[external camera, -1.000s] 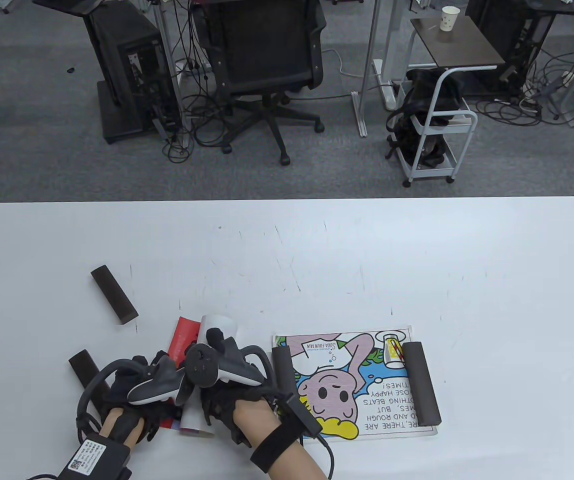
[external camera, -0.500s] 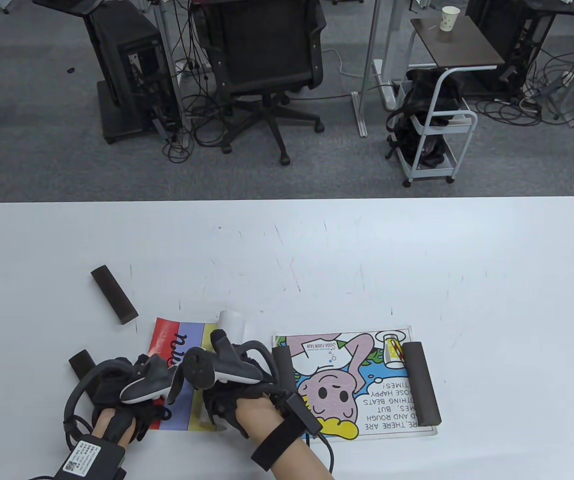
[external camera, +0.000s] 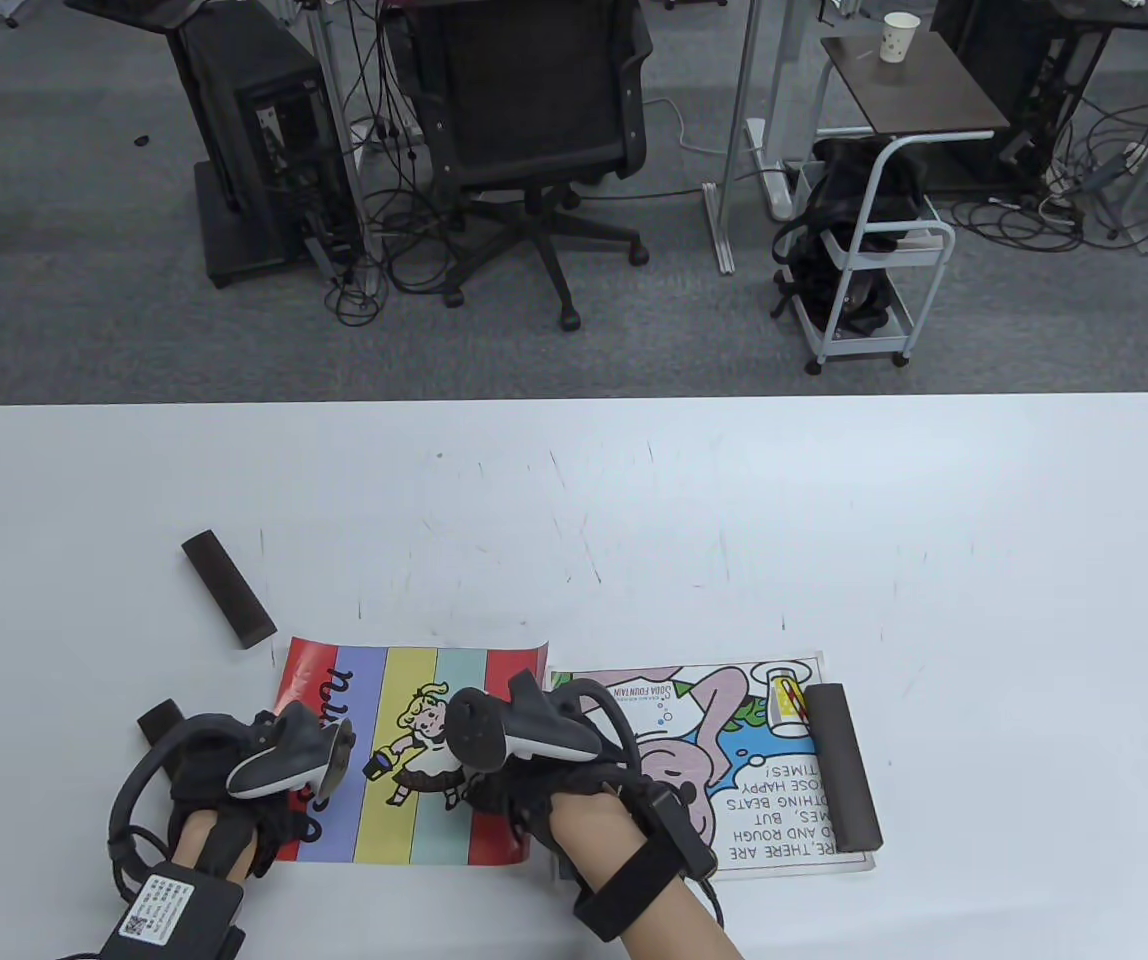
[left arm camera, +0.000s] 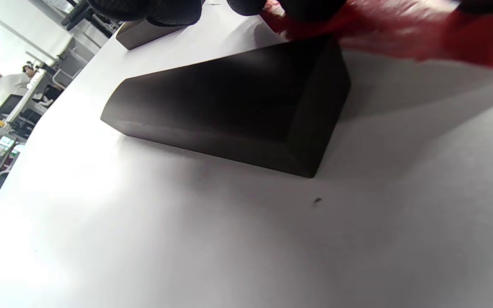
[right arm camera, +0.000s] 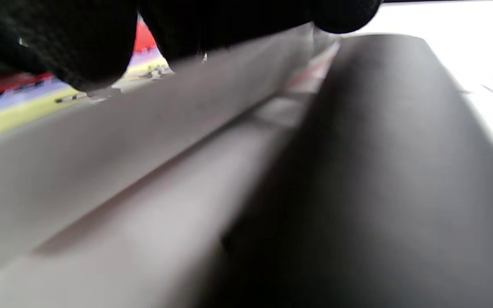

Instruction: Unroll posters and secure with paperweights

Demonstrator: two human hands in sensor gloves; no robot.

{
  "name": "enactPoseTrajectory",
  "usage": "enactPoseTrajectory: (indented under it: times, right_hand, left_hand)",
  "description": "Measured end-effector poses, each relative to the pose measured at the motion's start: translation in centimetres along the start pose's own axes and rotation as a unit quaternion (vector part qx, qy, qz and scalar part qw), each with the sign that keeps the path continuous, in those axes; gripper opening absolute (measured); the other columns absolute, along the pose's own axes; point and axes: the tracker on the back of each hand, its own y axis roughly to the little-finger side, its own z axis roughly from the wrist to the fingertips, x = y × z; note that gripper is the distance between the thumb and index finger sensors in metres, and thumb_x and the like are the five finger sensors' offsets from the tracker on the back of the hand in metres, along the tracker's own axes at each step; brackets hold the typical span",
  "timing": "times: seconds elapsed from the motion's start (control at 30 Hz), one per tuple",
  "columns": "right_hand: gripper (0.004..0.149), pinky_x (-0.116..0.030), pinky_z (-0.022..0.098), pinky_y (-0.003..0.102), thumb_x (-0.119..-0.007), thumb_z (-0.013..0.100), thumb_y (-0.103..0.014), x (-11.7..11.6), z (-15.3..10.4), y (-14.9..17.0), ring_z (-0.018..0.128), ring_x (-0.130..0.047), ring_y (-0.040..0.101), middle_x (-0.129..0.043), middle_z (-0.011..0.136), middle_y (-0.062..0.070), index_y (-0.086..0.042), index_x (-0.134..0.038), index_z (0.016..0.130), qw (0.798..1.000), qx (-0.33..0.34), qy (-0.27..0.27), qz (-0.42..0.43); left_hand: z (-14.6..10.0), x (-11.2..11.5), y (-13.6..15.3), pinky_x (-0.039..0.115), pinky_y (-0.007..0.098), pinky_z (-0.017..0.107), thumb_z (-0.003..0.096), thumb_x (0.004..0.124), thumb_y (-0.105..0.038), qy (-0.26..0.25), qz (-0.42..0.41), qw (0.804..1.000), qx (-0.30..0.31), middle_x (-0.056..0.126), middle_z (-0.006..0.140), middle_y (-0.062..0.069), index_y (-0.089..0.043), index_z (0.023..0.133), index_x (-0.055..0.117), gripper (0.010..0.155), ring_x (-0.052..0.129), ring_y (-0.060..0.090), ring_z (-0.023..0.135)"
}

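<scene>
paperweight (external camera: 160, 722) lies just beside left hand (external camera: 234, 800), which presses striped poster (external camera: 414, 760); finger spread unclear.

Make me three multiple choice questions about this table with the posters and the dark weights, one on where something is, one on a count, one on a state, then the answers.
1. Where does the striped poster lie?
A. left of the cartoon poster
B. right of it
C. on the floor

2. How many paperweights lie off both posters?
A. none
B. two
C. four

3. What state is the striped poster in?
A. tightly rolled
B. spread open under both hands
C. folded in half

Answers:
1. A, its right edge meets the cartoon poster's left edge.
2. B, the far bar and the near bar lie on bare table.
3. B, the left hand and right hand press its two ends.
</scene>
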Motion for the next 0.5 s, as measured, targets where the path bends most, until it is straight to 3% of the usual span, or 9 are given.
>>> enactPoseTrajectory:
  times: [0.1, 0.3, 0.5]
  right_hand:
    - [0.071, -0.051, 0.068, 0.047, -0.088, 0.036, -0.049, -0.6, -0.4, 0.1, 0.099, -0.046, 0.033, -0.055, 0.111, 0.006, -0.027, -0.060, 0.097, 0.999, 0.006, -0.039, -0.014]
    - [0.076, -0.049, 0.069, 0.047, -0.092, 0.033, -0.045, -1.2, -0.5, -1.0, 0.100, -0.044, 0.031, -0.050, 0.110, 0.005, -0.026, -0.055, 0.097, 0.994, 0.007, -0.054, -0.090]
    - [0.075, -0.049, 0.070, 0.047, -0.090, 0.032, -0.041, -1.5, -0.6, -1.3, 0.100, -0.045, 0.031, -0.049, 0.109, 0.005, -0.026, -0.054, 0.096, 0.993, 0.007, -0.048, -0.111]
  left_hand:
    - [0.0, 0.0, 0.0, 0.055, 0.051, 0.067, 0.0287, 0.064, -0.067, 0.004, -0.002, 1.000, -0.001, 0.039, 0.110, -0.010, -0.037, 0.093, 0.047, 0.073, 0.049, 0.035, 0.103]
    - [0.3, 0.0, 0.1, 0.056, 0.050, 0.067, 0.0290, 0.064, -0.067, 0.006, -0.014, 1.000, 0.000, 0.041, 0.110, -0.010, -0.037, 0.092, 0.049, 0.072, 0.051, 0.034, 0.102]
    - [-0.1, -0.5, 3.4, 0.059, 0.049, 0.067, 0.0336, 0.067, -0.063, -0.009, -0.148, 0.989, -0.005, 0.047, 0.110, -0.009, -0.042, 0.095, 0.062, 0.065, 0.056, 0.033, 0.101]
